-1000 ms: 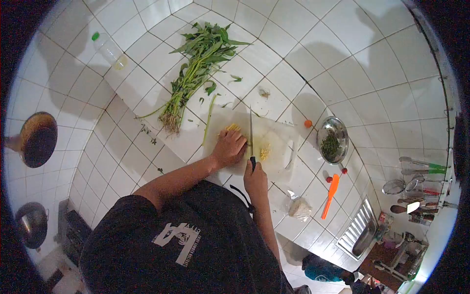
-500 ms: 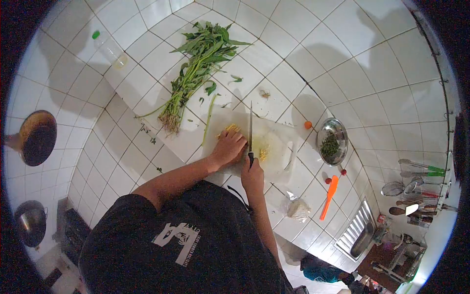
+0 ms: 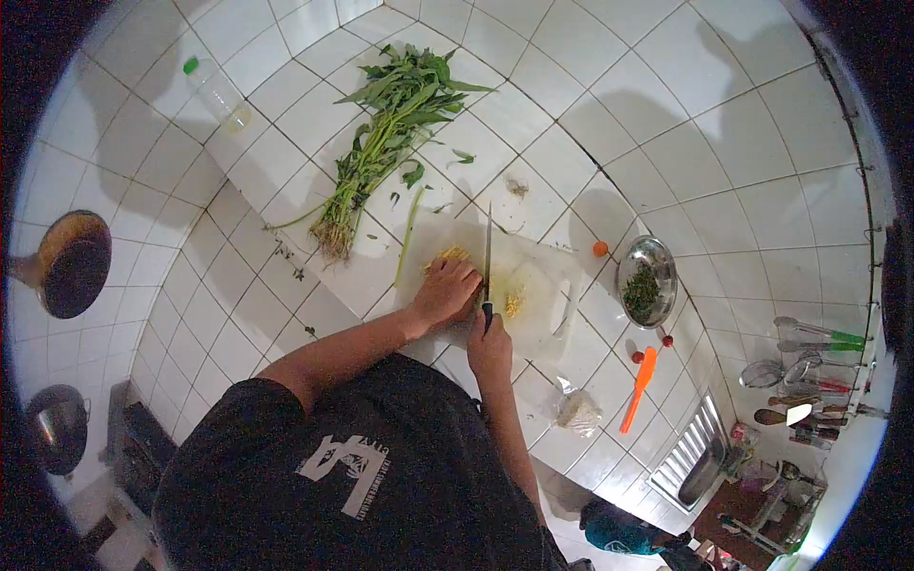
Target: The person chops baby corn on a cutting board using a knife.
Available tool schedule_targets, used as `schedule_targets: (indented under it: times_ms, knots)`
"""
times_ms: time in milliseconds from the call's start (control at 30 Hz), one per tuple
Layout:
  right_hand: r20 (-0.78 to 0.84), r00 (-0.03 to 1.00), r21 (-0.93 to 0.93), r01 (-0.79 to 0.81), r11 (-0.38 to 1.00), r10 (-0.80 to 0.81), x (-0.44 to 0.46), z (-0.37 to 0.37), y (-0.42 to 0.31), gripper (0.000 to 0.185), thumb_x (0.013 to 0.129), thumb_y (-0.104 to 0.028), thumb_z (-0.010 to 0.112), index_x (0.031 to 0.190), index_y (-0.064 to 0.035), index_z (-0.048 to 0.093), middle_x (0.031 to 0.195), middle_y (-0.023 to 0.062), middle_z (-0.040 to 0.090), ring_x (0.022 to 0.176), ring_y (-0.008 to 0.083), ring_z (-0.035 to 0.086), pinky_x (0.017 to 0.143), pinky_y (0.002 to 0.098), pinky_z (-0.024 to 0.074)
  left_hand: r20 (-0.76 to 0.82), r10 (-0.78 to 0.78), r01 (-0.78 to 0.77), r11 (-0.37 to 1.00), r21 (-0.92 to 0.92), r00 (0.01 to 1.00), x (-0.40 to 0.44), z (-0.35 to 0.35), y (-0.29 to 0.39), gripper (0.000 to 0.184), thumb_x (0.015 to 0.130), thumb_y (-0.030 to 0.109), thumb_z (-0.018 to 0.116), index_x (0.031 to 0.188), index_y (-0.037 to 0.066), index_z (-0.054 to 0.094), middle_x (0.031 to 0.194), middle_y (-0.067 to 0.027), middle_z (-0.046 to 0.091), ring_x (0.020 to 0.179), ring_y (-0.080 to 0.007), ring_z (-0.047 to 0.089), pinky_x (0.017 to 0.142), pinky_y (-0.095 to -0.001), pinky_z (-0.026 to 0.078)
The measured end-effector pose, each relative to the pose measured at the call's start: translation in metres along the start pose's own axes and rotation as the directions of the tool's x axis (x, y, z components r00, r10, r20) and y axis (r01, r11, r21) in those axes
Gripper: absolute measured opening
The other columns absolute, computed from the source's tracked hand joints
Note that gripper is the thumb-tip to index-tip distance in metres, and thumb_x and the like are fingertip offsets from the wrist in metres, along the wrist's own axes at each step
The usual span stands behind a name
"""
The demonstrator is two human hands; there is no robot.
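Note:
My left hand presses down on thin yellow strips on the left part of the white cutting board, its fingers bent and close together. My right hand is wrapped round the black handle of a knife. The blade points away from me, close beside my left fingertips. Small chopped yellow bits lie on the board to the right of the blade. A green stem lies at the board's left edge.
Leafy greens with roots lie at the upper left. Right of the board are a metal bowl of chopped greens, an orange item, two red items, an orange knife and a plastic bag. A bottle stands upper left.
My right hand and the knife have shifted slightly left, nearer my left hand. My left hand still holds the yellow strips in nearly the same place.

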State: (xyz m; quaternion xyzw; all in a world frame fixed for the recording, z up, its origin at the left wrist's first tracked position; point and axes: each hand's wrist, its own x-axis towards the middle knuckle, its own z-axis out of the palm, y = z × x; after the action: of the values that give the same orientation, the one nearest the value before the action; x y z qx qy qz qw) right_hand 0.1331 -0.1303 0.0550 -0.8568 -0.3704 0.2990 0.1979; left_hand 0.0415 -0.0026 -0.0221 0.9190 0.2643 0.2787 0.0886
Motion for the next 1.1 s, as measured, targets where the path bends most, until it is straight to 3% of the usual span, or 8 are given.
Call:
schedule_targets:
  times_ms: [200,300,367,400,467,567,733,1100]
  knots:
    - [0.057,0.998,-0.065,-0.014,0.998,0.017,0.009,-0.01,0.0,0.051,0.105,-0.046,0.041,0.104,0.0029,0.055,0.092,0.0352,0.067,0.092,0.0538,0.065,0.079,0.0613,0.051,-0.058,-0.002,0.002,1.0,-0.003,0.998,0.006,-0.01,0.008,0.016,0.083,0.021,0.065,0.094,0.01,0.066,0.094,-0.0073,0.057,0.096,-0.0271,0.058,0.087,-0.0455,0.04]
    - [0.088,0.996,-0.067,-0.012,0.998,0.018,-0.001,-0.025,-0.009,0.051,0.105,-0.046,0.041,0.102,0.0032,0.055,0.092,0.0359,0.067,0.091,0.0543,0.065,0.078,0.062,0.0508,0.106,-0.089,0.102,0.986,-0.128,0.99,0.006,-0.016,0.008,0.016,0.083,0.022,0.065,0.093,0.009,0.066,0.093,-0.0081,0.058,0.096,-0.0276,0.057,0.086,-0.0457,0.039]
    - [0.106,0.994,-0.08,-0.026,0.996,0.034,-0.006,-0.026,-0.012,0.051,0.105,-0.045,0.041,0.101,0.0032,0.056,0.092,0.0362,0.066,0.09,0.0546,0.065,0.078,0.0624,0.0507,0.309,-0.136,0.2,0.963,-0.183,0.941,0.009,-0.027,0.012,0.029,0.085,0.022,0.063,0.108,0.005,0.065,0.119,-0.0182,0.06,0.116,-0.0374,0.056,0.103,-0.0555,0.037]
    - [0.1,0.993,-0.052,-0.051,0.997,0.056,-0.008,-0.024,-0.011,0.048,0.105,-0.043,0.043,0.101,0.0034,0.056,0.091,0.0356,0.066,0.09,0.0547,0.064,0.077,0.0614,0.05,0.309,-0.142,0.205,0.962,-0.182,0.94,0.007,-0.024,0.01,0.029,0.085,0.022,0.063,0.108,0.005,0.065,0.119,-0.0182,0.06,0.116,-0.0374,0.056,0.103,-0.0555,0.037]
    - [0.095,0.992,-0.026,-0.08,0.996,0.082,-0.008,-0.016,-0.007,0.046,0.105,-0.04,0.045,0.1,0.0037,0.057,0.09,0.035,0.066,0.09,0.0547,0.063,0.076,0.0604,0.0494,0.029,-0.071,0.076,0.977,-0.198,0.997,0.005,-0.014,0.006,0.02,0.081,0.021,0.067,0.097,0.009,0.065,0.095,-0.0092,0.059,0.097,-0.029,0.058,0.086,-0.0466,0.038]
    - [0.028,1.0,0.025,0.002,1.0,-0.003,-0.004,0.0,0.0,0.046,0.105,-0.041,0.045,0.1,0.0037,0.057,0.09,0.0347,0.066,0.088,0.0547,0.064,0.075,0.06,0.0496,-0.035,-0.036,0.033,0.995,-0.091,0.999,0.004,-0.013,0.004,0.026,0.081,0.022,0.067,0.103,0.009,0.064,0.098,-0.0092,0.061,0.1,-0.0296,0.058,0.089,-0.0464,0.038]
    - [0.045,0.999,-0.073,-0.002,0.997,0.006,0.003,0.001,-0.004,0.052,0.105,-0.05,0.04,0.106,0.0007,0.053,0.088,0.0328,0.068,0.086,0.0522,0.067,0.074,0.0611,0.052,0.03,-0.094,0.097,0.986,-0.135,0.995,0.001,-0.007,0.003,0.034,0.08,0.023,0.068,0.111,0.009,0.062,0.104,-0.0104,0.063,0.104,-0.0305,0.059,0.093,-0.0488,0.038]
    - [-0.093,0.99,-0.063,-0.109,0.992,0.103,-0.018,-0.005,0.033,0.046,0.105,-0.046,0.043,0.097,-0.0018,0.053,0.078,0.0296,0.067,0.076,0.0488,0.068,0.065,0.0577,0.0538,0.083,-0.078,0.094,0.974,-0.208,0.993,0.009,-0.019,0.012,0.039,0.078,0.016,0.071,0.114,0.01,0.06,0.104,-0.0131,0.064,0.103,-0.0338,0.06,0.092,-0.0516,0.038]
